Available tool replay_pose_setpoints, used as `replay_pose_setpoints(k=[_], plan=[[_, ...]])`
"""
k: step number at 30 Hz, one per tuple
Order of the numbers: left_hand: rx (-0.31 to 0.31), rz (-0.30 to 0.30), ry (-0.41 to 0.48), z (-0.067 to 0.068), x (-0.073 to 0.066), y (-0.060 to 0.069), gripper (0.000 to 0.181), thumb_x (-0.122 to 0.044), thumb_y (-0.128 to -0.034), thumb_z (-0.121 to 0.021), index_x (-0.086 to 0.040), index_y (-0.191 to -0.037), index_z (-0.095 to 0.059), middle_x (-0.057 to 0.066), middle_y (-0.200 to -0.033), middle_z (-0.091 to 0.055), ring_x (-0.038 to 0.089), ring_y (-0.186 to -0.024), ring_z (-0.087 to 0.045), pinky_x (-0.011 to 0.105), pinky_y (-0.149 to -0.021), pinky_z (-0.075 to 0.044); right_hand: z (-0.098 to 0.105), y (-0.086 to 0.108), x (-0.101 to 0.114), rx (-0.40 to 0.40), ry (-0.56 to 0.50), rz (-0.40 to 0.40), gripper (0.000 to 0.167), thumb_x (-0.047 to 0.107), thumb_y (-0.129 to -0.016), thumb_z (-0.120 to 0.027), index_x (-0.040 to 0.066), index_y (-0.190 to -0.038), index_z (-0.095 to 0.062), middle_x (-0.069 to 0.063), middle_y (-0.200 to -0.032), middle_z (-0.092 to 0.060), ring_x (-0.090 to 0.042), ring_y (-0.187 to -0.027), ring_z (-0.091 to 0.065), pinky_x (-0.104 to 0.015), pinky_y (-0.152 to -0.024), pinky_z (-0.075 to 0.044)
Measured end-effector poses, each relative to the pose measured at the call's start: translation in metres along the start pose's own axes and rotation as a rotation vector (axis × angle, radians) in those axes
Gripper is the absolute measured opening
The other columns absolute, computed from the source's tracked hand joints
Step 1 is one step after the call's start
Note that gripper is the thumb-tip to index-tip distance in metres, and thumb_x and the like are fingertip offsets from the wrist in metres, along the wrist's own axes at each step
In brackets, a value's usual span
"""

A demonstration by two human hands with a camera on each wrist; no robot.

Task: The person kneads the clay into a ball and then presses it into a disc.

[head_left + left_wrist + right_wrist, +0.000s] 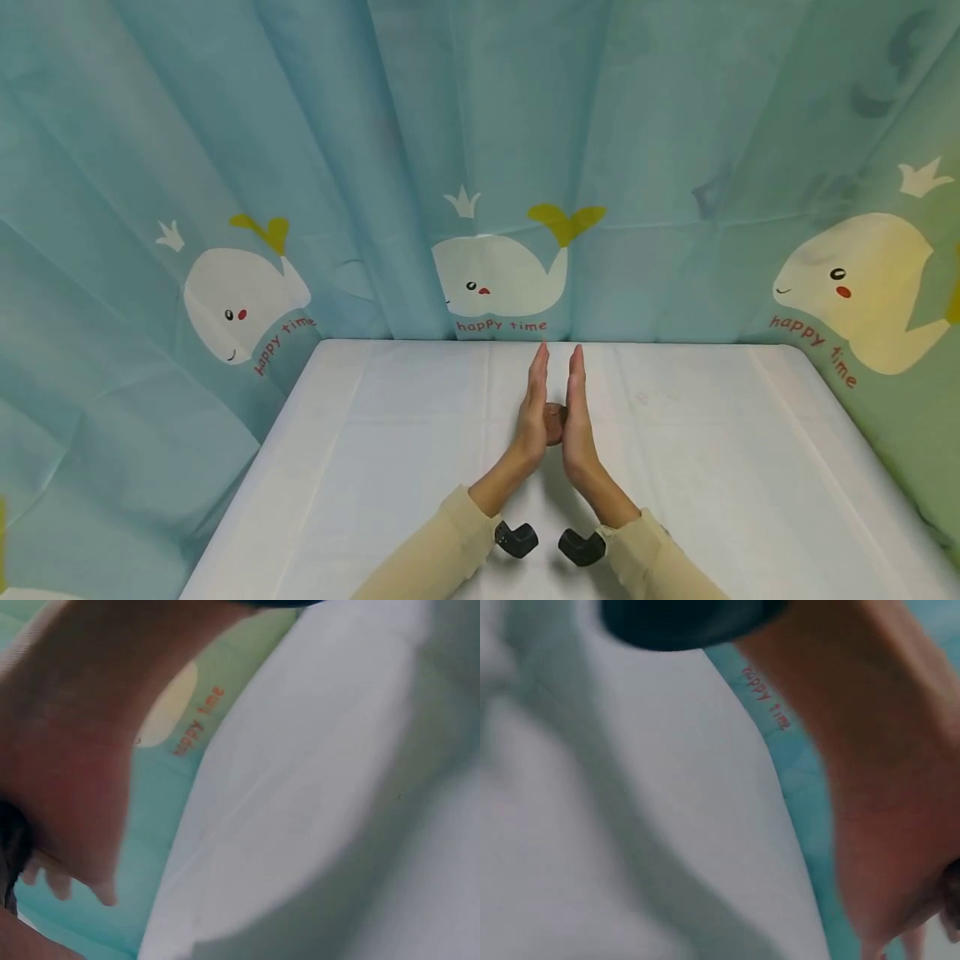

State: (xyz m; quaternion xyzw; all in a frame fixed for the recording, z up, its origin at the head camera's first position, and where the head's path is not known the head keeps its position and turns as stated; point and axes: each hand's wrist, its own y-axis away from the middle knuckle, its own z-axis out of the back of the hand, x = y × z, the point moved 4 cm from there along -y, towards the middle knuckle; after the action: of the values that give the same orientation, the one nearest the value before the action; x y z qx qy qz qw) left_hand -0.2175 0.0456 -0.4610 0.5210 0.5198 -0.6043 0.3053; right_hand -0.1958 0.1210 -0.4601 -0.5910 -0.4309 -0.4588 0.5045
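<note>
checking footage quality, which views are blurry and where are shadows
Head: fairly sharp, soft shadow on the white tabletop near the right hand; left wrist: softer, a broad shadow with blurred edges; right wrist: also soft, a blurred shadow band, the dark curved piece at the top out of focus.

Folded blue-green curtain printed with white whales, small crowns and red "happy time" lettering hung behind and beside a white-covered table, rounded far corners, soft shadows on top.

Lump btwn L grip & R grip, over tbl; curtain behind tbl.
</note>
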Motion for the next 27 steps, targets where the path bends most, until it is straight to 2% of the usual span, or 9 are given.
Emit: replay_pose_setpoints(k=[7, 14, 20, 22, 23, 24, 26, 27], plan=[[-0.035, -0.013, 0.053, 0.0020, 0.0034, 0.0018, 0.055, -0.026, -0.1135, -0.014, -0.016, -0.167, -0.007, 0.002, -0.172, -0.009, 0.015, -0.157, -0.008, 0.044, -0.126, -0.007, -0.0021, -0.0011, 0.0024, 0.005, 0.037, 0.012, 0.058, 0.043, -0.113, -0.015, 0.029, -0.167, 0.000, 0.009, -0.172, 0.002, -0.010, -0.155, 0.005, -0.050, -0.125, 0.001], [-0.017, -0.019, 0.017, -0.0003, 0.0009, 0.0024, 0.056, -0.026, -0.1132, -0.013, -0.015, -0.167, -0.005, 0.004, -0.173, -0.004, 0.015, -0.157, -0.002, 0.035, -0.125, -0.006, -0.0009, -0.0004, -0.0003, 0.000, 0.019, -0.012, 0.055, 0.044, -0.113, -0.012, 0.033, -0.166, -0.001, 0.008, -0.172, 0.000, -0.010, -0.155, 0.004, -0.047, -0.125, 0.001], [0.000, -0.019, 0.026, -0.0011, -0.0002, 0.0039, 0.056, -0.027, -0.1129, -0.012, -0.017, -0.167, -0.003, 0.004, -0.173, 0.000, 0.012, -0.156, -0.003, 0.034, -0.125, -0.010, -0.0017, 0.0000, -0.0006, 0.015, 0.018, -0.029, 0.054, 0.044, -0.112, -0.011, 0.038, -0.165, -0.001, 0.011, -0.171, 0.001, -0.009, -0.155, 0.002, -0.047, -0.124, -0.003], [0.003, -0.010, 0.024, -0.0013, 0.0001, 0.0047, 0.056, -0.028, -0.1129, -0.012, -0.016, -0.167, -0.002, 0.004, -0.173, 0.001, 0.010, -0.154, -0.009, 0.027, -0.121, -0.017, -0.0021, 0.0001, -0.0010, 0.017, 0.015, -0.039, 0.054, 0.046, -0.112, -0.011, 0.039, -0.165, -0.001, 0.012, -0.171, 0.000, -0.009, -0.155, 0.001, -0.046, -0.123, -0.005], [0.001, -0.006, 0.025, -0.0013, 0.0001, 0.0051, 0.056, -0.029, -0.1128, -0.012, -0.017, -0.167, -0.002, 0.003, -0.173, 0.001, 0.008, -0.152, -0.015, 0.023, -0.116, -0.023, -0.0023, 0.0002, -0.0013, 0.017, 0.010, -0.044, 0.054, 0.046, -0.112, -0.011, 0.039, -0.165, -0.001, 0.012, -0.171, 0.000, -0.008, -0.155, -0.001, -0.046, -0.123, -0.007], [0.002, -0.003, 0.025, -0.0015, 0.0000, 0.0055, 0.056, -0.029, -0.1128, -0.011, -0.017, -0.167, -0.002, 0.002, -0.173, 0.001, 0.008, -0.145, -0.028, 0.019, -0.107, -0.032, -0.0026, 0.0002, -0.0018, 0.018, 0.005, -0.048, 0.054, 0.046, -0.112, -0.011, 0.039, -0.165, -0.001, 0.013, -0.171, 0.000, -0.008, -0.154, -0.003, -0.047, -0.122, -0.009], [0.004, -0.002, 0.030, -0.0021, 0.0000, 0.0062, 0.056, -0.030, -0.1126, -0.011, -0.018, -0.167, -0.001, 0.001, -0.173, 0.001, 0.006, -0.129, -0.040, 0.018, -0.090, -0.037, -0.0032, 0.0001, -0.0022, 0.020, -0.005, -0.052, 0.054, 0.046, -0.112, -0.011, 0.039, -0.165, -0.002, 0.013, -0.171, -0.001, -0.008, -0.154, -0.004, -0.047, -0.121, -0.010], [0.008, -0.003, 0.028, -0.0026, 0.0000, 0.0064, 0.056, -0.030, -0.1127, -0.011, -0.018, -0.167, -0.001, 0.000, -0.173, 0.001, 0.005, -0.125, -0.040, 0.017, -0.088, -0.037, -0.0035, 0.0001, -0.0026, 0.019, -0.008, -0.058, 0.053, 0.047, -0.112, -0.011, 0.040, -0.165, -0.002, 0.014, -0.171, -0.001, -0.007, -0.154, -0.004, -0.047, -0.122, -0.010]])
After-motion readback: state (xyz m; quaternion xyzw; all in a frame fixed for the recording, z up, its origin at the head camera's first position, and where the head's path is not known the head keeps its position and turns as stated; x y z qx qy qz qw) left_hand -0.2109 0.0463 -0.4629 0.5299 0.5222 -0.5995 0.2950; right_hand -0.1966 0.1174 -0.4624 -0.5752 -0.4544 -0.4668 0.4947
